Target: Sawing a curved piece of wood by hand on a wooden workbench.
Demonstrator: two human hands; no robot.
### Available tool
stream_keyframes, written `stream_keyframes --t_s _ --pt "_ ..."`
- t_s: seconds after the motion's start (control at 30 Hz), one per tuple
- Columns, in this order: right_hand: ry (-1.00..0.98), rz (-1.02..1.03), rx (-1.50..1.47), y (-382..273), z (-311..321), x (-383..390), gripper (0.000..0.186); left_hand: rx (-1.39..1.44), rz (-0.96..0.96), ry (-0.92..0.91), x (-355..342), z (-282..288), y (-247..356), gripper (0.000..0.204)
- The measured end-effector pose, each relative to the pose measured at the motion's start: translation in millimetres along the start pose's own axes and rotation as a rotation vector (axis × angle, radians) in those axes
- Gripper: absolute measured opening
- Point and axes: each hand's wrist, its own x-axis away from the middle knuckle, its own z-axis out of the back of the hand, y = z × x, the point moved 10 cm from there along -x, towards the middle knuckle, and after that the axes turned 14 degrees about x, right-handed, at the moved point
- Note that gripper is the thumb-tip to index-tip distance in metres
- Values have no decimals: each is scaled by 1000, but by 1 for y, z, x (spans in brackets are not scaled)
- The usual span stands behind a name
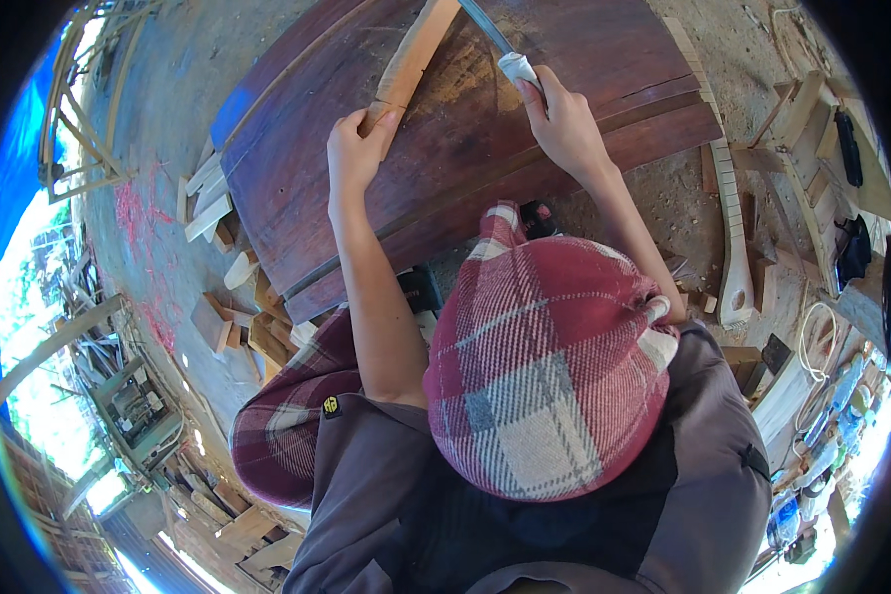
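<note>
My left hand (363, 148) is closed around the near end of a long, narrow piece of light wood (412, 71), thumb on top. It slants away over the dark red-brown wooden table (297, 198), its far end cut off by the picture's upper edge. In my right hand (564, 117) is the white, wrapped-looking handle of a long narrow metal tool (486, 28); its kind cannot be made out. The tool's blade runs up and left toward the wood, and whether they touch is out of view. Sawdust (480, 84) lies on the tabletop between my hands.
Red checked cloth (544, 376) covers my raised knee, close to the table's near edge. Wood offcuts (267, 332) lie on the floor at left. To the right are a long pale wooden piece with a hole (736, 287), a wooden frame (812, 148) and a looped pale cord (817, 342).
</note>
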Motion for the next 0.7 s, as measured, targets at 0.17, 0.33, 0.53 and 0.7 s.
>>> stream_keyframes --t_s 0.17,0.33,0.53,0.7 --pt "-5 49 53 1 -11 3 22 310 189 -53 6 0 4 47" --pt "122 146 92 -4 -11 10 17 355 167 -26 5 11 -2 47" --pt "209 186 34 1 -6 15 18 411 84 228 14 37 12 45" --pt "222 141 -43 4 -6 10 17 154 507 714 64 35 0 54"
